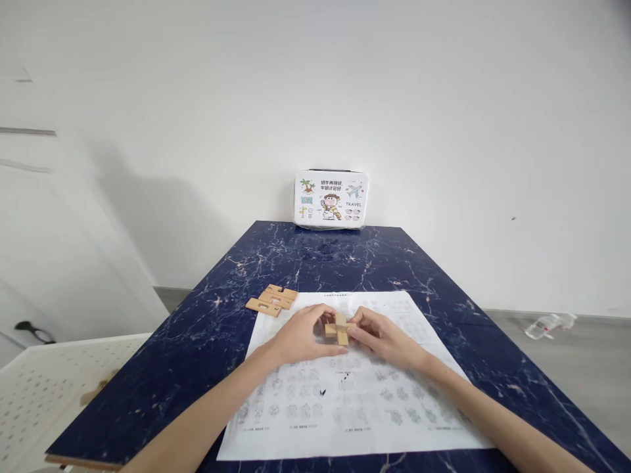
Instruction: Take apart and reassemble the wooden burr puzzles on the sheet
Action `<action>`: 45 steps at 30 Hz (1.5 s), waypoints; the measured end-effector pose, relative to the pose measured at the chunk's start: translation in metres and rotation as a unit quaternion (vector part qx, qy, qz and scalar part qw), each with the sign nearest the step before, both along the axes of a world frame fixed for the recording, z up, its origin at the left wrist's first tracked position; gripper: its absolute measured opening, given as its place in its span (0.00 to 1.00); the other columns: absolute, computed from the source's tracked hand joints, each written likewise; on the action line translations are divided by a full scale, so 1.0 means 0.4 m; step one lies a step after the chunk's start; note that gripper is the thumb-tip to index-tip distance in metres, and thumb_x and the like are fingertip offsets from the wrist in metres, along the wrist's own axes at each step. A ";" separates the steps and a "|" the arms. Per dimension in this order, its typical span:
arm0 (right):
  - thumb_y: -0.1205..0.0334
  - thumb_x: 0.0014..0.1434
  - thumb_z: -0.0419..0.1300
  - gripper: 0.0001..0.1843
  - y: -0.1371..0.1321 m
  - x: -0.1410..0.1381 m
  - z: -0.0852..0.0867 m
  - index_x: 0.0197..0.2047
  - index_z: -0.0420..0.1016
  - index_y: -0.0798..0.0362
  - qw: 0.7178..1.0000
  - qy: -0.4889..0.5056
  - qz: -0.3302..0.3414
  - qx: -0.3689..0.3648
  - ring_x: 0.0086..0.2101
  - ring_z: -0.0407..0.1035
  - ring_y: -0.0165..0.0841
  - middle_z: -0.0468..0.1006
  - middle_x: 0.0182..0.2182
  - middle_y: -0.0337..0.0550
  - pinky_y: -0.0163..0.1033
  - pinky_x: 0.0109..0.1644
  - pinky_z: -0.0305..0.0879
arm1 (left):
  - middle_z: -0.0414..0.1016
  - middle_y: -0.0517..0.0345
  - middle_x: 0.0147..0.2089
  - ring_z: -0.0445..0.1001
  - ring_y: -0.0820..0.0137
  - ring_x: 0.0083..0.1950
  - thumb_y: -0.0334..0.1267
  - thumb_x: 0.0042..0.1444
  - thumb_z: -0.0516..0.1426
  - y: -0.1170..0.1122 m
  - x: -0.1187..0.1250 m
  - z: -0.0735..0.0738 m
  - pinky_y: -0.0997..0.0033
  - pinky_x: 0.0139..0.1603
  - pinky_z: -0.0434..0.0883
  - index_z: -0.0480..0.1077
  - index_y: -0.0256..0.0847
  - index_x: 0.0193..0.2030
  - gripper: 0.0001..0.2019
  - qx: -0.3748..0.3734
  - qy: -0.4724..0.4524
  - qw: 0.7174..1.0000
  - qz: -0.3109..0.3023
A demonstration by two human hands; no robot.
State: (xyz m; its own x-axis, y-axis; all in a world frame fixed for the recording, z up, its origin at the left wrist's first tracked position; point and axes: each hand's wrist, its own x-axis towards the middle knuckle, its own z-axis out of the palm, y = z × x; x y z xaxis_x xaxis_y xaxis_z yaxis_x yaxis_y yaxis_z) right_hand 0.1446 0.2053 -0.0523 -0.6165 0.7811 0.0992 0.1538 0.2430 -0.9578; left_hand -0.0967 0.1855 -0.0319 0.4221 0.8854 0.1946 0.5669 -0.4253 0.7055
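Observation:
A small wooden interlocking puzzle (338,328) of crossed light blocks sits between my two hands, above the printed sheet. My left hand (300,335) curls round its left side, fingers behind and thumb along the near side; its exact contact is partly hidden. On the right, my right hand (384,336) pinches the block end with thumb and forefinger. Beneath both hands lies the large white paper (355,441), printed with rows of small diagrams. Flat wooden pieces (272,300) with slots and numbers overlap at the paper's upper left corner.
The dark blue marbled table (315,259) carries everything. A white case (331,199) with cartoon prints stands at its far edge against the wall. To the left is a white perforated surface (29,387); a clear plastic item (548,324) lies on the floor at right.

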 end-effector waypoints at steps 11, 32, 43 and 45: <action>0.51 0.68 0.63 0.11 -0.008 -0.004 0.005 0.50 0.72 0.44 0.974 -0.004 -0.084 0.211 0.40 0.70 0.39 0.76 0.44 0.46 0.45 0.44 0.67 | 0.78 0.54 0.52 0.78 0.60 0.51 0.42 0.50 0.71 -0.009 0.002 0.000 0.57 0.52 0.74 0.68 0.46 0.54 0.26 -0.003 -0.050 0.999 -0.017; 0.61 0.72 0.57 0.03 -0.017 -0.010 -0.008 0.46 0.71 0.51 0.897 -0.066 -0.055 0.433 0.32 0.68 0.34 0.75 0.35 0.42 0.41 0.36 0.65 | 0.78 0.53 0.50 0.77 0.58 0.51 0.45 0.49 0.71 -0.011 0.001 -0.001 0.56 0.53 0.74 0.71 0.46 0.53 0.26 0.005 -0.009 0.999 -0.036; 0.59 0.72 0.56 0.06 -0.025 -0.015 -0.006 0.43 0.72 0.51 0.882 -0.101 -0.072 0.456 0.29 0.66 0.32 0.72 0.32 0.41 0.39 0.32 0.63 | 0.79 0.53 0.49 0.76 0.57 0.51 0.48 0.47 0.71 -0.009 0.002 -0.014 0.56 0.51 0.73 0.71 0.46 0.52 0.27 0.040 0.014 0.999 -0.032; 0.58 0.74 0.55 0.08 -0.019 -0.007 -0.003 0.49 0.73 0.51 0.887 -0.106 -0.046 0.448 0.33 0.69 0.35 0.75 0.36 0.44 0.40 0.36 0.66 | 0.79 0.53 0.50 0.77 0.57 0.50 0.47 0.46 0.72 -0.006 -0.001 -0.012 0.56 0.52 0.73 0.72 0.46 0.53 0.28 0.030 0.006 0.999 -0.034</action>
State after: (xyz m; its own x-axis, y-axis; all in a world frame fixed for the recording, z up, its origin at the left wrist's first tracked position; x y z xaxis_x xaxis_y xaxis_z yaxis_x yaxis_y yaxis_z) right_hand 0.1419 0.1975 -0.0537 -0.6329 0.4954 0.5950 0.3653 0.8687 -0.3347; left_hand -0.0972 0.1830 -0.0368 0.4839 0.8415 0.2404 0.5436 -0.5043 0.6709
